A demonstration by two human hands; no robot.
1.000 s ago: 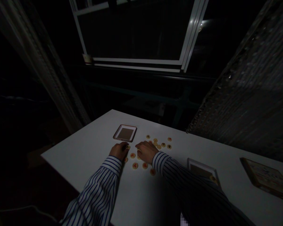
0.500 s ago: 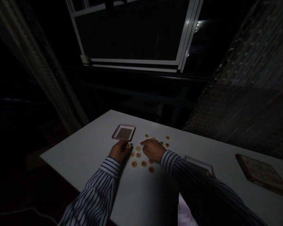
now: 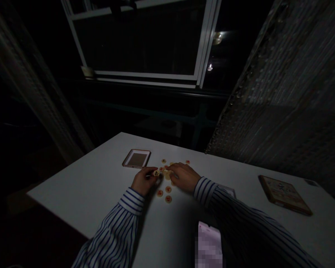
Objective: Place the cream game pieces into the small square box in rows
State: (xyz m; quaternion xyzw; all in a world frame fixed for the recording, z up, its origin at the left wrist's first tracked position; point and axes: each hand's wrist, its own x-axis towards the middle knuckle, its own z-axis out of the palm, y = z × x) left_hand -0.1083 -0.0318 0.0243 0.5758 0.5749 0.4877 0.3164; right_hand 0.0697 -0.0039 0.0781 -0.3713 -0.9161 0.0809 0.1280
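My left hand (image 3: 144, 181) is closed on a round Chinese chess piece (image 3: 156, 173) with a dark character, pinched at the fingertips just above the table. My right hand (image 3: 185, 177) reaches in from the right, its bent fingers apart and touching a cluster of pale pieces (image 3: 168, 175). Part of that cluster is hidden under the fingers. Nearer to me lie red-marked pieces (image 3: 168, 189) on the white table (image 3: 95, 186). Beyond the hands are a dark-marked piece (image 3: 163, 161) and a red-marked one (image 3: 187, 162).
A shallow tray-like box (image 3: 136, 159) stands left of the pieces. On the right lies a brown box (image 3: 285, 195) with a printed top. Another pale-rimmed tray (image 3: 228, 191) is partly behind my right sleeve. A pink phone-like object (image 3: 210, 243), partly pixelated, is at the near edge.
My right hand has moved toward my left hand, and the loose pieces now sit closer together between them. The left hand still holds its piece. The view has turned slightly right.
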